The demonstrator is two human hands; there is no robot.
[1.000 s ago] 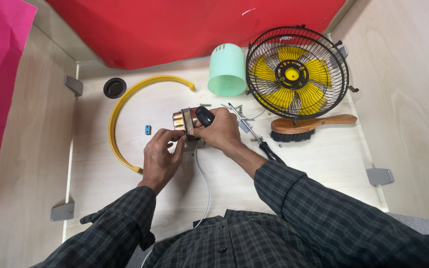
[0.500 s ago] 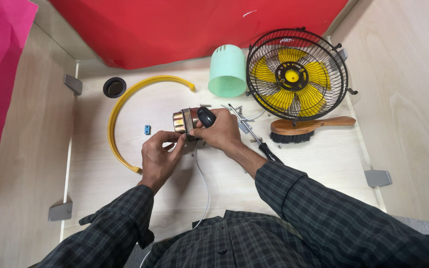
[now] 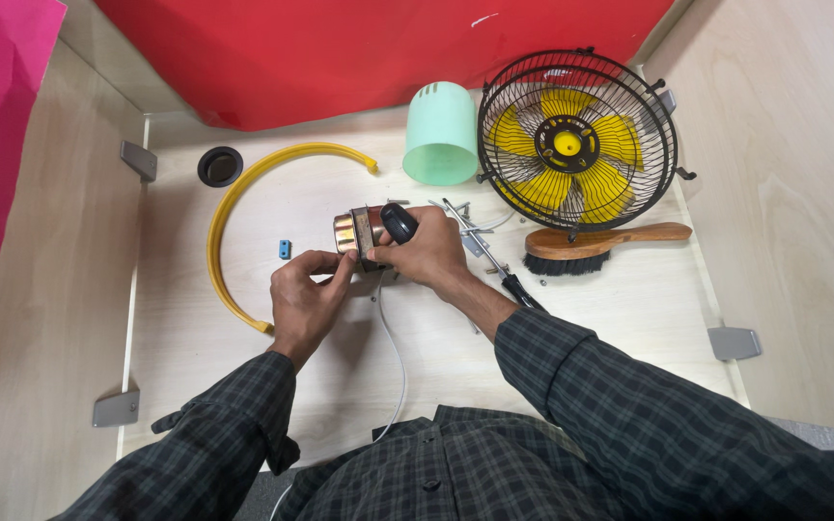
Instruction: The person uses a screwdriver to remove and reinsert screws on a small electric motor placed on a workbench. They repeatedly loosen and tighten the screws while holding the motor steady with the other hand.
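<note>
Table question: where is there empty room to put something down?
Bare table lies left of the left hand, below the yellow hoop. More sits below the brush, near the right edge. It is crowded around the motor, fan and green cup.

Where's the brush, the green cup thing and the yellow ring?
wooden brush (image 3: 610,238), head view, on its wooden back
green cylinder (image 3: 441,135), head view, on its side wall
yellow curved ring (image 3: 216,227), head view, on its left arc

This looks like a small repair workshop. A pale wooden table (image 3: 243,386), walled by plywood sides with metal brackets, carries a caged yellow-bladed fan (image 3: 576,140), loose fan parts, a screwdriver (image 3: 518,289) and a brush (image 3: 600,249).
</note>
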